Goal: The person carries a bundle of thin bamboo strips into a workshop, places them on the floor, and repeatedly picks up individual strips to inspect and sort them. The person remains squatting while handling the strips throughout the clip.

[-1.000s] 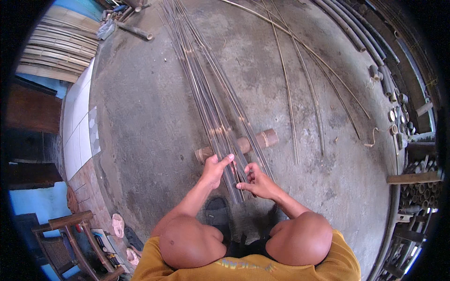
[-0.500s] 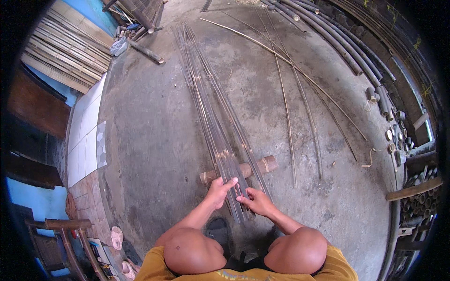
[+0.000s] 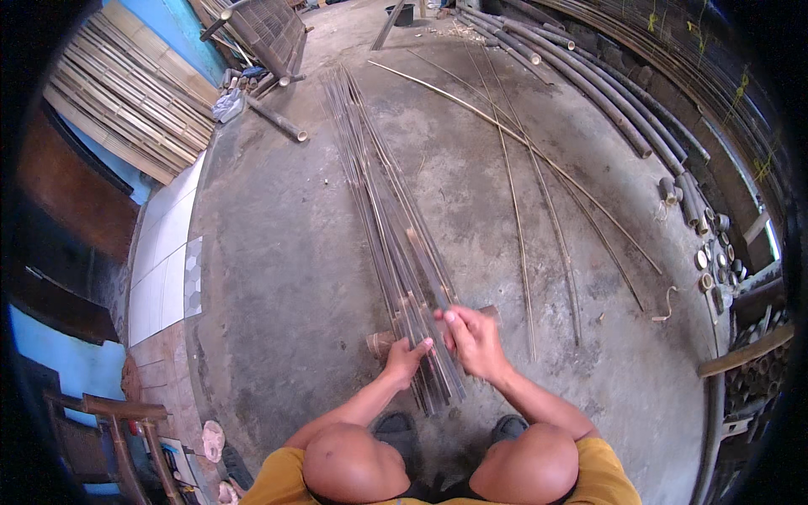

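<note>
A long bundle of thin dark bamboo strips [image 3: 383, 240] runs away from me across the floor, its near ends between my feet. My left hand [image 3: 407, 362] is closed round the bundle's left side near those ends, thumb on top. To its right and a little farther off, my right hand [image 3: 475, 341] is closed in a pinch on a bamboo strip at the bundle's right edge, raised slightly from the others. Beneath the strips lies a short bamboo log [image 3: 381, 343], mostly hidden by my hands and the bundle.
Several long thin bamboo poles [image 3: 551, 151] lie crossed on the concrete floor [image 3: 278, 278] to the right. Thick bamboo poles [image 3: 598, 97] and short cut pieces [image 3: 703, 261] line the right side. A bamboo piece [image 3: 278, 118] lies far left; a bamboo stool [image 3: 126, 408] stands near left.
My right hand has moved up and away from the near ends, now pinching a strip at the right edge. The left hand stays on the bundle. The view has tilted up slightly.
</note>
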`<state>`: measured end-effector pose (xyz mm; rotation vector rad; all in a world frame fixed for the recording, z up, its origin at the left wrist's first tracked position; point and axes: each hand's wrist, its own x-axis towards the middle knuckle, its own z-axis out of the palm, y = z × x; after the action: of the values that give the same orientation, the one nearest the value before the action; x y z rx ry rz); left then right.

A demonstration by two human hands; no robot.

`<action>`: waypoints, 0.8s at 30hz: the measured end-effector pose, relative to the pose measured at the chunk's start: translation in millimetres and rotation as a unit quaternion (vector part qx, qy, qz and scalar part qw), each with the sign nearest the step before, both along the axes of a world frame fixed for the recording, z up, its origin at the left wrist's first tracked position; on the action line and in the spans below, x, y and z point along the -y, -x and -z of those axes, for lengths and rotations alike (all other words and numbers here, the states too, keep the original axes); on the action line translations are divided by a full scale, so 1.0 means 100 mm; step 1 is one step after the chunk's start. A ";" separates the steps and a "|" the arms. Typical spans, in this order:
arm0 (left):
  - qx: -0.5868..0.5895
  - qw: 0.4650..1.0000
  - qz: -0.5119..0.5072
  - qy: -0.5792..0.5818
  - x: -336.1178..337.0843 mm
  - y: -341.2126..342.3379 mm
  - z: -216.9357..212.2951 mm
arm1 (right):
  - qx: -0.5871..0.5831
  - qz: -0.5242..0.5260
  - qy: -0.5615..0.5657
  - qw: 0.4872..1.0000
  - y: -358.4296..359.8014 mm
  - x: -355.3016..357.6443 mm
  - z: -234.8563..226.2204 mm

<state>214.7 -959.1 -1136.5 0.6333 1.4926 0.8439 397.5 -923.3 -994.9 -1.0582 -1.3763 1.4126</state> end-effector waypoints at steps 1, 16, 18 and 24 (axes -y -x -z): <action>0.019 1.000 0.001 -0.004 0.04 -0.01 -0.04 | 0.026 -0.015 0.022 0.999 0.02 -0.12 0.06; 0.107 0.994 0.006 -0.033 -0.04 -0.18 -0.41 | 0.106 0.019 0.013 0.994 0.06 -0.46 0.10; 0.117 0.993 0.003 -0.013 0.09 -0.11 -0.32 | 0.125 0.030 0.024 0.991 0.01 -0.25 0.03; 0.154 0.986 0.043 0.045 0.01 0.01 -0.42 | 0.402 0.003 -0.067 0.913 -0.71 0.30 0.99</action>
<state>213.6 -959.7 -1094.2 0.4721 1.2072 0.7652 468.0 -952.9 -1094.2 -1.6415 -1.9992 0.8610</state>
